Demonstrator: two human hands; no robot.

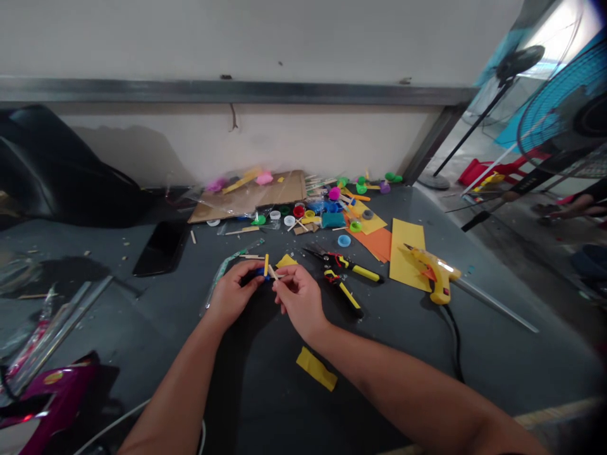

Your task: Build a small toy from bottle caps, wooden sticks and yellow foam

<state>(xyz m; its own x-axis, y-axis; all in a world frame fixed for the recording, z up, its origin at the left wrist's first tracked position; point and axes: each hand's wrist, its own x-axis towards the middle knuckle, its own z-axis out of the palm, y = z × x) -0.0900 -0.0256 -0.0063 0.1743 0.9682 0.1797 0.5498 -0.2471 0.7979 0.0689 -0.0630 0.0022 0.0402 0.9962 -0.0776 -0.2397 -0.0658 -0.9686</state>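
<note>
My left hand [236,292] is closed around a small blue piece [260,273] with a yellow stick [266,264] standing up from it. My right hand [298,297] is closed in a pinch on a thin pale wooden stick [272,272] that meets the blue piece. Both hands hover just above the dark tabletop [265,379], close together. A small yellow paper scrap [286,260] lies just beyond the fingers.
Black-and-yellow pliers [344,268] and a yellow glue gun [434,273] with its cord lie to the right, on and beside yellow and orange paper sheets [405,249]. Coloured bottle caps [298,212], sticks and cardboard [251,197] sit behind. A black phone [161,248] lies left. A yellow scrap [317,368] lies near.
</note>
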